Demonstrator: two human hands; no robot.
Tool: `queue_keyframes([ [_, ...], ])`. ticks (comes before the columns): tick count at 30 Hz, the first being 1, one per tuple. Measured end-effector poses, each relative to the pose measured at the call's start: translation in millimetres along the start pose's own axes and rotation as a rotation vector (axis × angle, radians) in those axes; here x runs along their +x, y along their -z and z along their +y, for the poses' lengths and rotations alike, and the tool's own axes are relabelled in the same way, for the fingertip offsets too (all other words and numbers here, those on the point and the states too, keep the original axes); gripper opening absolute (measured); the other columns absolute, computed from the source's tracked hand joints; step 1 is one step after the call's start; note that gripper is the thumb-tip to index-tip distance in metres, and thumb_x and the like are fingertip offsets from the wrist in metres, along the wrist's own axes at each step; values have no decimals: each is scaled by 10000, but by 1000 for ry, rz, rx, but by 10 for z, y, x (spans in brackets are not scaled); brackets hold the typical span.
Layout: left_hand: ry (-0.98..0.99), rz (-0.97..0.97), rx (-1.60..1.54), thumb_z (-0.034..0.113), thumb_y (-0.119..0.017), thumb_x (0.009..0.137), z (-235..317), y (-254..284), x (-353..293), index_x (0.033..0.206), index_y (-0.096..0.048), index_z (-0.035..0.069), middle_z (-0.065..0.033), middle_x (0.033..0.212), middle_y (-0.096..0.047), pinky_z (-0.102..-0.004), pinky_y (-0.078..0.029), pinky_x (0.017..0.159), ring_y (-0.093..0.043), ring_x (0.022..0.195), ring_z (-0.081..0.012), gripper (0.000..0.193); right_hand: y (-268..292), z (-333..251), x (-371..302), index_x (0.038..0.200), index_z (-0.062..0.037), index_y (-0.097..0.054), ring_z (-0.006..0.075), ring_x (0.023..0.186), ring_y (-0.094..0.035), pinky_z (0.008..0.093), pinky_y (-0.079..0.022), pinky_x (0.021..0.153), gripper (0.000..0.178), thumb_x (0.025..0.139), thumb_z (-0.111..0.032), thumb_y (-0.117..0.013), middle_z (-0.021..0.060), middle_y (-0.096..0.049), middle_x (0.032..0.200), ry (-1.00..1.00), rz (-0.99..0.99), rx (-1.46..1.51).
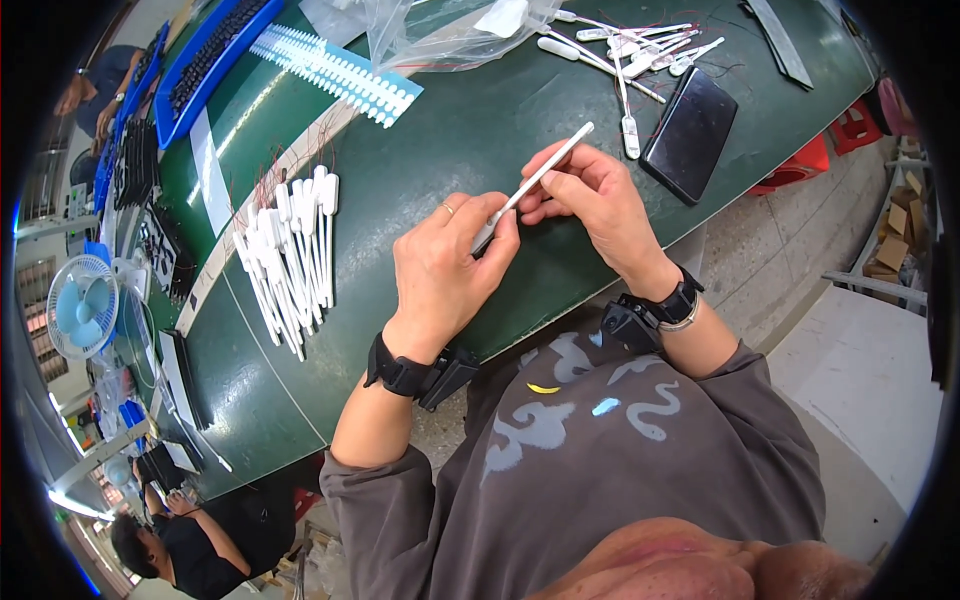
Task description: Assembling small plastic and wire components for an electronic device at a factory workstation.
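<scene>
A slim white plastic stick (562, 152) slants up and to the right between my hands, above the green table. My left hand (432, 262) is closed on its lower, wider end, which thumb and fingers partly cover. Higher up, my right hand (607, 208) has its thumb and fingers closed around the shaft. To the left of my left hand lies a bundle of similar white sticks (292, 235), with paddle-shaped heads and thin reddish wires. More white sticks (640, 52) with wires lie loosely crossed beyond my right hand.
A black rectangular slab (690, 135) lies right of my right hand. Farther off are a blue-backed sheet of white stickers (340, 75), a clear plastic bag (430, 40) and a blue tray (185, 95) of black parts. Another person (205, 540) works at lower left; red stools (800, 165) stand right.
</scene>
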State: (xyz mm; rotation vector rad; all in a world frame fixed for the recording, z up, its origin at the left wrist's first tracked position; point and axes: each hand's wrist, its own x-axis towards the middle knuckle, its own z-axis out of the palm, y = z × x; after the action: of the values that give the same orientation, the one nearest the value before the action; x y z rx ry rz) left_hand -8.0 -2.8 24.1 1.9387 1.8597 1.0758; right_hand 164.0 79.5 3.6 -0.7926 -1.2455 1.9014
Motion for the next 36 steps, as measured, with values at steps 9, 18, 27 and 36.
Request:
queue_keyframes([
  [9,-38,27,-5,81,-702,830,-58,-33,-32,894,-726,46,-85,752,-694,-291,-484,537,-626,582,-196,76,-95,62,-79,1113,27,-625,140,853,-675,272,-565,795,189,988,-92,-549,92,-679,952,73,-5,-81],
  [18,-173,-48,202,82,-702,814,40,40,-5,879,-734,51,-77,741,-703,-310,-508,539,-656,598,-229,79,-90,19,-100,1117,27,-619,119,856,-673,257,-556,804,178,985,-75,-558,75,-681,963,83,-32,-129],
  [27,-71,-68,42,112,-688,842,58,-38,34,875,-723,74,-57,722,-686,-349,-500,520,-651,600,-229,61,1,-4,-95,1120,26,-611,106,872,-673,250,-556,813,175,992,-77,-551,65,-677,987,60,-61,-111],
  [36,-72,-128,47,123,-696,862,126,-65,120,904,-736,64,-69,741,-696,-348,-507,538,-658,613,-239,83,101,-77,-91,1129,20,-604,101,877,-666,246,-552,807,182,1000,-92,-541,63,-675,987,57,-69,-75],
])
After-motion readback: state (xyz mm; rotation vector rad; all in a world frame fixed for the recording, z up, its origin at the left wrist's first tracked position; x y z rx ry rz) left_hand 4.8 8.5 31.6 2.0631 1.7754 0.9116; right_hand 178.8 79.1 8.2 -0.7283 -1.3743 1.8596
